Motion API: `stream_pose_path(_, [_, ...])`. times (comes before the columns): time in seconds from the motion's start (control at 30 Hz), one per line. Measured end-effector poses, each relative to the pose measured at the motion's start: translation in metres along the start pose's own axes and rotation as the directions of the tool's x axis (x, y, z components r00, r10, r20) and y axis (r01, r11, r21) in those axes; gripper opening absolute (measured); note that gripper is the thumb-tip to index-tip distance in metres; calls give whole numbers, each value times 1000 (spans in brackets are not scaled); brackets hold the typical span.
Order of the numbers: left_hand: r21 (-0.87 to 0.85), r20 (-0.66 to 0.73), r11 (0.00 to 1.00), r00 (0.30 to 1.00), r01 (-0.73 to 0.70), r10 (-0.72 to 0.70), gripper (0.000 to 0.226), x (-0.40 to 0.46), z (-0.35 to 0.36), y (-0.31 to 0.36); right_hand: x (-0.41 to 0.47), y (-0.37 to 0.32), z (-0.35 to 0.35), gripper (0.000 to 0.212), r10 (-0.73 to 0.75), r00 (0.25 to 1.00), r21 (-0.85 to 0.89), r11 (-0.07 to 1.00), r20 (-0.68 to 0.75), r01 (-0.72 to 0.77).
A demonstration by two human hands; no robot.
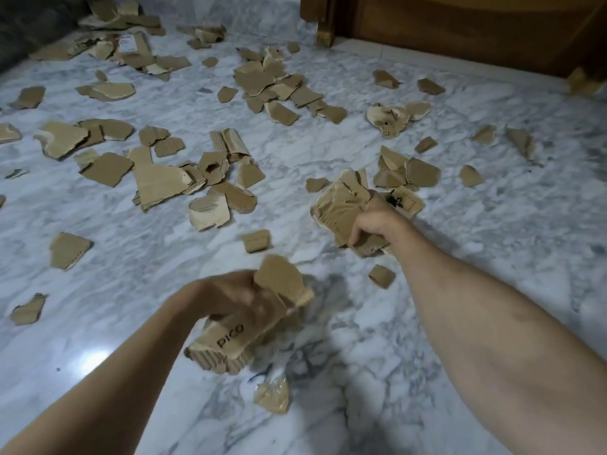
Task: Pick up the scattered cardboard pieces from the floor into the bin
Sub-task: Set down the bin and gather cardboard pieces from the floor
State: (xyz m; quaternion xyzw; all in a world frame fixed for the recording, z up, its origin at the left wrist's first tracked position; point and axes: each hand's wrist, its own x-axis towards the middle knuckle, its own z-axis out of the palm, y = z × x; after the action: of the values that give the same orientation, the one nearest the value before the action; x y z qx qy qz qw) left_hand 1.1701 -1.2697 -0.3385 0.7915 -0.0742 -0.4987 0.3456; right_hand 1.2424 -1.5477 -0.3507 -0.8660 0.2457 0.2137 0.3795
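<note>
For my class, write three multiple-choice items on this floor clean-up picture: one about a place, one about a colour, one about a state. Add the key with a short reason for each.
1. Where does the small folded brown cardboard scrap lie?
A. on the white-grey marble floor, between the two forearms
B. on the dark wooden furniture
C. in a bin

2. What colour are the letters "PICO" on the tan cardboard wad?
A. red
B. black
C. green

3. What state is the right hand in?
A. flat on the floor
B. open, empty
C. in a grip on a stack of torn tan cardboard

Key: 1 A, it rests on bare marble; 2 B, the print is dark; 3 C, the fingers curl round the stack.
</note>
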Motion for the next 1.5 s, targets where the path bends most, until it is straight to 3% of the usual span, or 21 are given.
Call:
stream_pose_path(0.03, [169, 40, 985, 999, 19, -26, 34, -3, 16, 0, 3, 3, 1, 98, 28, 999, -46, 999, 18, -27])
stream_pose_path(0.1, [520, -13, 852, 999, 50, -50, 56, -7, 46, -8, 3, 7, 8, 104, 65, 997, -120, 991, 29, -61])
stream_pose_path(0.17, [604, -80, 797, 997, 28, 25, 64, -6, 64, -22, 3, 7, 17, 110, 51, 999, -189, 981, -12, -52])
stream_pose_path(0.27, [586, -163, 810, 980, 3, 115, 55, -11, 71, -32, -7, 0, 25, 102, 22, 995, -346, 937, -99, -55])
stream_pose_path(0.43, [549, -282, 835, 947, 31, 151, 45, -25, 75, -36, -37, 2, 24, 66, -28, 991, -457, 889, -132, -36])
stream_pose_path(0.53, [308, -317, 951, 942, -9, 111, 36, -40, 56, -35, -46, 11, 4, 52, 22, 984, -241, 968, -177, -65])
stream_pose_path(0.63, [163, -142, 983, 983, -89, 113, 38, -57, 52, -27, -60, 25, -27, 59, 73, 983, -48, 995, -170, -83])
stream_pose_path(0.7, [321, -77, 947, 995, -31, 58, 43, -62, 70, -25, -80, 33, -37, 63, 88, 994, 0, 996, -68, -88])
stream_pose_path(0.8, [574, -127, 819, 989, 11, 75, 49, -59, 107, -41, -99, 51, -26, 64, 125, 990, -77, 990, 62, -120])
stream_pose_path(0.9, [597, -180, 801, 968, -33, 175, 54, -54, 121, -57, -102, 66, 4, 72, 163, 979, -154, 978, 125, -143])
stream_pose_path(1.03, [633, -207, 773, 953, -43, 223, 51, -55, 125, -53, -84, 80, 28, 112, 117, 990, -108, 988, 81, -108])
stream_pose_path(1.2, [654, -236, 757, 953, 9, 192, 43, -54, 130, -45, -95, 74, 31, 100, 111, 994, -202, 973, -14, -112])
stream_pose_path(1.33, [615, -210, 787, 971, 37, 119, 40, -50, 126, -45, -92, 71, 35, 91, 79, 997, -229, 970, -5, -78])
stream_pose_path(1.5, [449, -251, 892, 966, 59, 62, 38, -39, 105, -41, -92, 70, 35, 75, 111, 993, -49, 993, 41, -109])
